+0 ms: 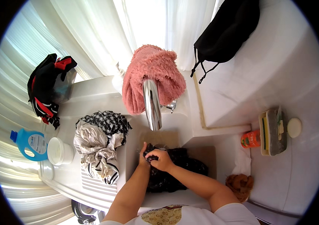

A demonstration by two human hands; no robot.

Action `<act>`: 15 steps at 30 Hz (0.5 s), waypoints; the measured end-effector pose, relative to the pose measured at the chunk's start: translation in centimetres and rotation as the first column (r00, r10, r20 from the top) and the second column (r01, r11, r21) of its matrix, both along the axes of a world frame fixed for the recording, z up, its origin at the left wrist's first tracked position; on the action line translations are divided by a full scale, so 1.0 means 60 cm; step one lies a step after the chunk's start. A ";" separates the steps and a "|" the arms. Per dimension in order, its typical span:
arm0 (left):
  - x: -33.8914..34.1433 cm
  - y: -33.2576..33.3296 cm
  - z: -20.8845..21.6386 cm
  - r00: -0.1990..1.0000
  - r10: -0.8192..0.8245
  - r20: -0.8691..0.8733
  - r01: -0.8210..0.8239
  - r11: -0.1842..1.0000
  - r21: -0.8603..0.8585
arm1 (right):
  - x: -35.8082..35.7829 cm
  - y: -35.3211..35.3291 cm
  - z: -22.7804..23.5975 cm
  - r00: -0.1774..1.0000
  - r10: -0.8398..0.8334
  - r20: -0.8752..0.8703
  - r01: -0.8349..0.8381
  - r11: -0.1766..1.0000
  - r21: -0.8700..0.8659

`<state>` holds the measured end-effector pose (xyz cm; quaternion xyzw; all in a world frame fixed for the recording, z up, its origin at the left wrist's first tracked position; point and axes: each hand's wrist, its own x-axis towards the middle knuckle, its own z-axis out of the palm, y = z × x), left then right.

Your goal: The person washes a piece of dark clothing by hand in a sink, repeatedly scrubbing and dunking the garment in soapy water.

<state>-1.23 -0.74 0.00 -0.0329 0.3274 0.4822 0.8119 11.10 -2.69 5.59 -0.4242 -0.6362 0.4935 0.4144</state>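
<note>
Both my hands are together over the sink basin point(212, 161), working on a wet black cloth point(185, 165) with small light specks. My right hand point(160, 159) is closed on a bunched part of it. My left hand point(143, 155) is pressed against the same bunch, thumb pointing up; its other fingers are mostly hidden. The rest of the black cloth lies heaped in the basin beneath and to the right of my hands. Just beyond them, a chrome faucet point(151, 105) arches over the basin, with a fuzzy pink cloth point(154, 71) draped behind its spout.
On the left ribbed drainboard point(95, 183) lie a pale garment point(92, 146) and a black-and-white patterned cloth point(109, 122). Farther left stand a white tub point(60, 151) and a blue detergent bottle point(32, 144). At right are an orange-red can point(251, 139), a sponge holder point(275, 131) and a brown cloth point(240, 185).
</note>
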 end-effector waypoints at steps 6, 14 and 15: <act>0.032 -0.025 0.043 0.980 -0.065 -0.190 0.043 0.992 -0.119 | 0.012 0.014 -0.012 0.808 -0.508 0.299 0.479 0.861 0.169; -0.004 -0.049 -0.004 0.999 -0.034 -0.010 0.035 0.992 0.122 | -0.044 -0.046 0.052 0.893 -0.396 0.216 0.238 0.820 0.520; -0.001 -0.054 0.000 0.989 0.009 -0.149 0.001 0.998 0.070 | -0.038 -0.028 0.031 0.897 -0.391 0.203 0.263 0.845 0.465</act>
